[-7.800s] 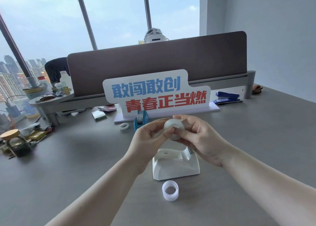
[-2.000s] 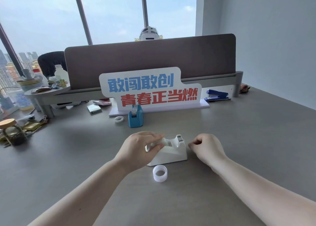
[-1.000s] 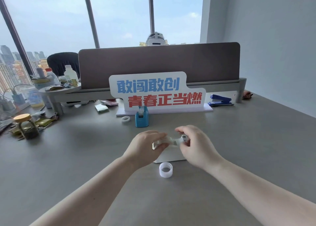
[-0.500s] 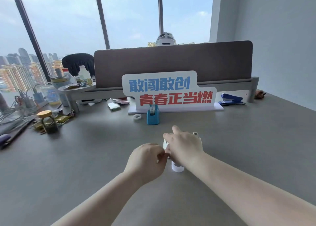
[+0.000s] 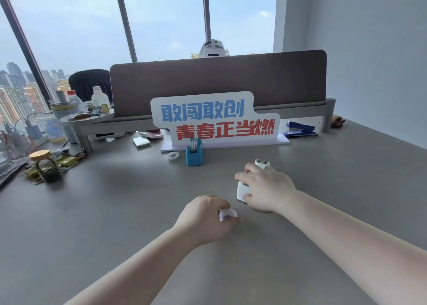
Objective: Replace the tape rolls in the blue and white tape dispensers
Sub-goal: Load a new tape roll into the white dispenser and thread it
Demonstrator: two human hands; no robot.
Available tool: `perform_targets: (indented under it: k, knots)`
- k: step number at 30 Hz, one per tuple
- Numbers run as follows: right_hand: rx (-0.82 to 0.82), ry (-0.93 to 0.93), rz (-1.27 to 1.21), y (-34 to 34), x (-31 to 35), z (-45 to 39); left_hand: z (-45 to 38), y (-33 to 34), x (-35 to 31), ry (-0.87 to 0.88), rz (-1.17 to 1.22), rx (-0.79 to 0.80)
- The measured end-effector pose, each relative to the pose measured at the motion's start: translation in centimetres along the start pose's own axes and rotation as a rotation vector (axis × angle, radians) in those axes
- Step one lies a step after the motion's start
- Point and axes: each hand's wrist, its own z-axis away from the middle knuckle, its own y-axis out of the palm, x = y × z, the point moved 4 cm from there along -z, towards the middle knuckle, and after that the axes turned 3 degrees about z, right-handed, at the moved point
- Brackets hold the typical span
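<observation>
My right hand (image 5: 265, 189) lies over the white tape dispenser (image 5: 242, 191) and grips it; only its left end and its cutter tip (image 5: 261, 162) show. My left hand (image 5: 205, 217) is closed on a small white tape roll (image 5: 227, 214) just above the grey desk (image 5: 115, 212), left of the dispenser. The blue tape dispenser (image 5: 194, 153) stands upright farther back with a roll in it. Another small tape roll (image 5: 173, 155) lies flat to its left.
A white sign with blue and red characters (image 5: 215, 120) stands behind the blue dispenser. A blue stapler (image 5: 300, 129) sits at the back right. A jar with a yellow lid (image 5: 46, 166), wrappers, cables and bottles crowd the left side. A brown divider (image 5: 219, 80) closes the back.
My left hand has picked up the loose tape roll from the desk. My right hand has shifted right and settled over the white dispenser. The view has turned a little left.
</observation>
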Motion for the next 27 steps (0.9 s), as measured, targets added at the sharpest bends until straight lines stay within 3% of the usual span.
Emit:
perform_targets:
  k: [6, 27]
  knots:
    - [-0.128, -0.021, -0.025, 1.6, -0.9, 0.8, -1.9, 0.2, 1.1, -0.018, -0.085, -0.026]
    - [-0.196, -0.02, -0.195, 4.7, -6.2, -5.7, -12.8, 2.3, 2.5, -0.104, -0.059, -0.107]
